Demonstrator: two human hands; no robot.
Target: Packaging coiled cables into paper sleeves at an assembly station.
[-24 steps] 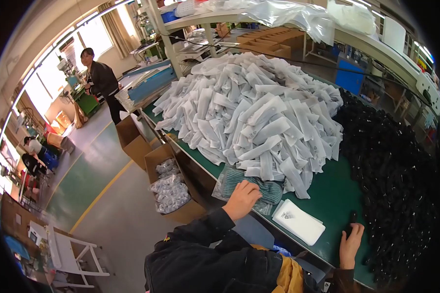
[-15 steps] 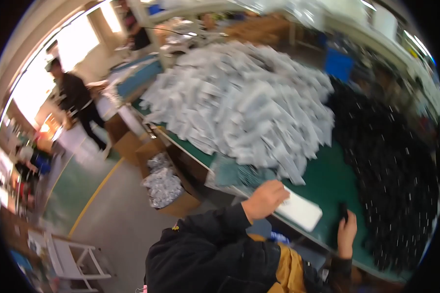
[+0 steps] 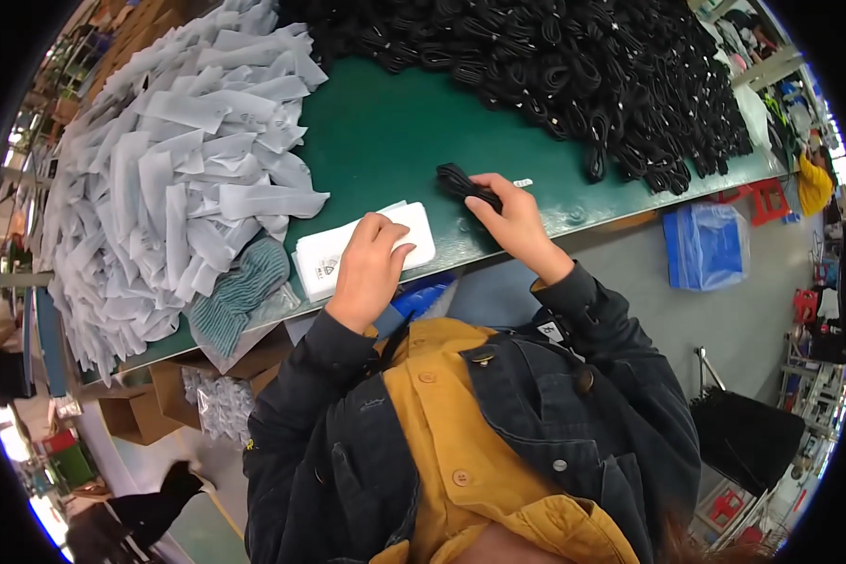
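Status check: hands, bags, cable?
Left hand flat on white bag stack. Right hand gripping coiled black cable on green table. Nothing between them.

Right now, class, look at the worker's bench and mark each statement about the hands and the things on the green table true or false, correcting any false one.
1. The left hand rests on a flat stack of white plastic pouches. True.
2. The right hand is empty. False: its grip closes on a coiled black cable.
3. The big heap of black coiled cables lies on the person's left. False: it lies to the right and far side; the heap of pale grey pouches is on the left.
4. The table top is green. True.
5. A blue plastic bag sits on the table. False: it sits on the floor beside it.
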